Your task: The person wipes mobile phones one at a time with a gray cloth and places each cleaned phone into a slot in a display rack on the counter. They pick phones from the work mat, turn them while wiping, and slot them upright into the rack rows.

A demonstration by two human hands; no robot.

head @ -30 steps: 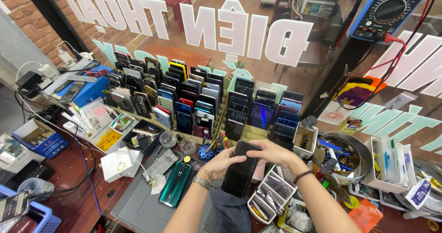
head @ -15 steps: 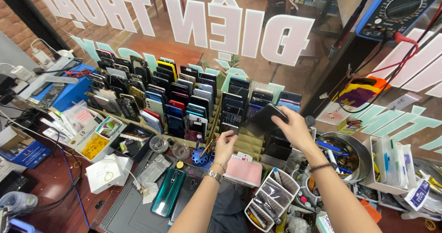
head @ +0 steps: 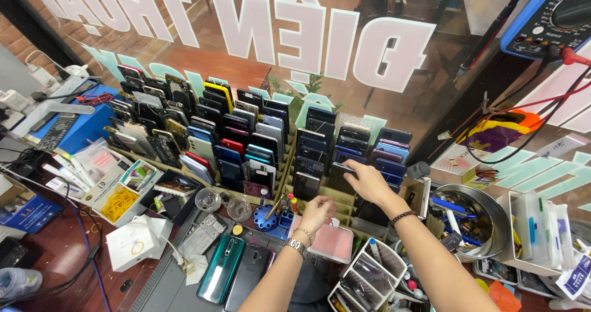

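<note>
My right hand (head: 368,182) fingers (head: 346,166) grip a dark phone (head: 342,175) over the wooden rack (head: 289,176), centre frame. I keep it upright for its slot. My left hand (head: 317,213) is half curled, holding nothing.

A blue multimeter (head: 554,16) sits at two o'clock, a round metal tin (head: 486,216) of tools at four, a green phone (head: 221,269) at seven, rubber bands (head: 119,204) at nine.

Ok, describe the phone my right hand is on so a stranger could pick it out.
Find the slotted wooden rack of upright phones below the lettered window. The dark phone stands in its front rows, right of centre. It is the only one with a right hand gripping its top edge.
</note>
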